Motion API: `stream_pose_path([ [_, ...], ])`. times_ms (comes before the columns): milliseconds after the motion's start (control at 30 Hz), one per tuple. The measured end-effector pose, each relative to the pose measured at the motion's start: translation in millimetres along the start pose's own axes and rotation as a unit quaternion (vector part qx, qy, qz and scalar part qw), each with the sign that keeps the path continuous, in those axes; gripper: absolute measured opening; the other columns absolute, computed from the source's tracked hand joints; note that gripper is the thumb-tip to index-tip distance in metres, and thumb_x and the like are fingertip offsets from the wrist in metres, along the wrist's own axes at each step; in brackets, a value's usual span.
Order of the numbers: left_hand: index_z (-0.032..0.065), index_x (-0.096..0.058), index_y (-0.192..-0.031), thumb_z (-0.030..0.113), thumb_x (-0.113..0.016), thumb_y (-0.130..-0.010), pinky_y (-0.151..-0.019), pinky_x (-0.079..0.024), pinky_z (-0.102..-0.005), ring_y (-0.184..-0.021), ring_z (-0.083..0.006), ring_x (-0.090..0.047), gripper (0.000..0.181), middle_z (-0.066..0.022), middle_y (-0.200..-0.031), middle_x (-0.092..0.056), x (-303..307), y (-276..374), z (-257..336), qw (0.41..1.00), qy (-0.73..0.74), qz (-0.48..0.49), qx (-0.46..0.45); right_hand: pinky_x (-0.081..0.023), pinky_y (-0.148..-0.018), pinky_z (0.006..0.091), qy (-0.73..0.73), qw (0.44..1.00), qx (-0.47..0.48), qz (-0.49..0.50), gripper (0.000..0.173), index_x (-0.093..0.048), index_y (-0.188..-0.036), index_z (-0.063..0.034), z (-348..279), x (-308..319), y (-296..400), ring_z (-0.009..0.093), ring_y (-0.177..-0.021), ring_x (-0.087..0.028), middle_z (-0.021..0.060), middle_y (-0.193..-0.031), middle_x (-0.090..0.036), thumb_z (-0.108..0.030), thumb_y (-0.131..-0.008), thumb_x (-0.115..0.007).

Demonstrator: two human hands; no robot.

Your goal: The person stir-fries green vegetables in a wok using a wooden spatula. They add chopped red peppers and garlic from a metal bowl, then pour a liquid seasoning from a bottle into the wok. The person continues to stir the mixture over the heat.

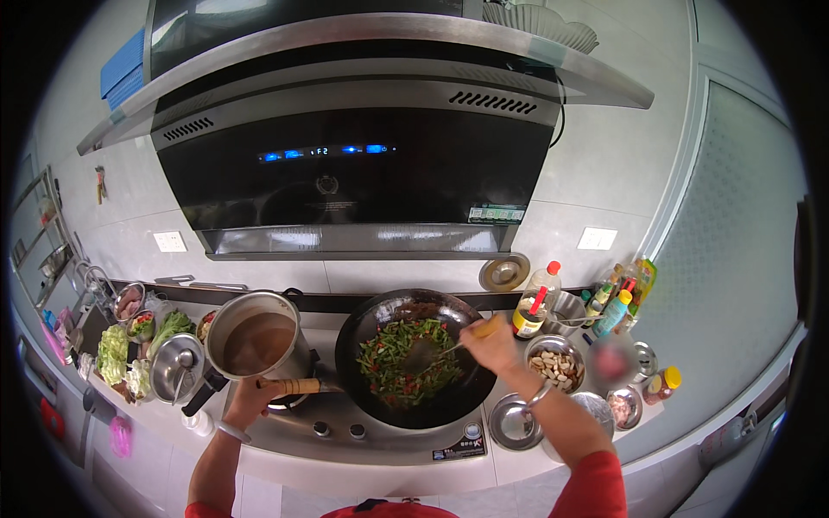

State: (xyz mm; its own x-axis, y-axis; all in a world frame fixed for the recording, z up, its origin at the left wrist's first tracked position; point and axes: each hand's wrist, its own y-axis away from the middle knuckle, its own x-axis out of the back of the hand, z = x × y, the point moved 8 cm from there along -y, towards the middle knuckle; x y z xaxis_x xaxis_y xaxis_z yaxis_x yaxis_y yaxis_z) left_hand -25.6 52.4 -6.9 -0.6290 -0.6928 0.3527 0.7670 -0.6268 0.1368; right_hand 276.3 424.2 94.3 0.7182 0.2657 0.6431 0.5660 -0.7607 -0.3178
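My left hand [249, 403] is closed on the wooden handle [299, 386] of a dark wok [352, 343] on the gas stove. Cut green vegetables with small red pieces [395, 362] lie in the wok. With my right hand [493, 346] I grip the wooden handle of a metal spatula [424, 356], whose blade rests among the vegetables. Left of the wok, a tall metal pot [285, 324] holds brown liquid, close above my left hand. A metal bowl of pale cut pieces [555, 371] is just right of my right hand.
A range hood [363, 181] hangs above the stove. Bottles [531, 314] and several small metal bowls [516, 424] stand at the right. To the left are a metal bowl with a ladle [176, 369], lettuce [175, 329] and cabbage [113, 353]. A black handle [206, 393] projects near my left forearm.
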Motion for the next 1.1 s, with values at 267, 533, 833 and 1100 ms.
stream_pose_path([
  [267, -0.0035, -0.063, -0.086, 0.017, -0.07, -0.08, -0.033, -0.038, -0.0233, -0.041, -0.0078, -0.045, 0.023, 0.0003, -0.056, -0.048, -1, 4, 3, 1.0, -0.003, -0.003, 0.008, -0.053, -0.049, 0.0326, 0.009, 0.984, -0.157, -0.077, 0.031, -0.063, -0.063, 0.0033, -27, 63, -11, 0.022, -0.047, -0.063, 0.0135, -0.057, -0.064, -0.026, -0.075, -0.065],
  [533, -0.0047, -0.063, -0.083, 0.017, -0.07, -0.081, -0.033, -0.038, -0.0238, -0.041, -0.0082, -0.044, 0.023, -0.0006, -0.056, -0.048, -5, 2, 10, 1.0, 0.0, -0.006, -0.011, -0.047, -0.037, 0.0261, -0.198, 0.962, -0.187, 0.011, 0.031, -0.061, -0.07, 0.0022, 11, -20, 25, 0.013, -0.041, -0.055, 0.0065, -0.057, -0.06, -0.025, -0.082, -0.066],
  [833, -0.004, -0.062, -0.079, 0.016, -0.069, -0.08, -0.033, -0.038, -0.0247, -0.041, -0.0089, -0.045, 0.021, -0.0009, -0.058, -0.048, 2, -4, -5, 1.0, -0.004, -0.001, 0.016, -0.054, -0.067, 0.0373, 0.154, 0.98, -0.086, -0.091, 0.03, -0.065, -0.08, -0.0014, -9, 65, -22, 0.028, -0.072, -0.068, 0.0159, -0.076, -0.068, -0.031, -0.075, -0.067],
  [1100, -0.0042, -0.061, -0.079, 0.017, -0.071, -0.079, -0.034, -0.039, -0.0246, -0.041, -0.0093, -0.046, 0.023, -0.0013, -0.058, -0.049, 4, -2, 2, 1.0, -0.004, 0.005, 0.015, -0.053, -0.071, 0.0354, 0.012, 0.994, 0.105, -0.016, 0.024, -0.071, -0.082, -0.0074, -10, -33, -4, 0.028, -0.072, -0.066, 0.0134, -0.077, -0.068, -0.031, -0.08, -0.063],
])
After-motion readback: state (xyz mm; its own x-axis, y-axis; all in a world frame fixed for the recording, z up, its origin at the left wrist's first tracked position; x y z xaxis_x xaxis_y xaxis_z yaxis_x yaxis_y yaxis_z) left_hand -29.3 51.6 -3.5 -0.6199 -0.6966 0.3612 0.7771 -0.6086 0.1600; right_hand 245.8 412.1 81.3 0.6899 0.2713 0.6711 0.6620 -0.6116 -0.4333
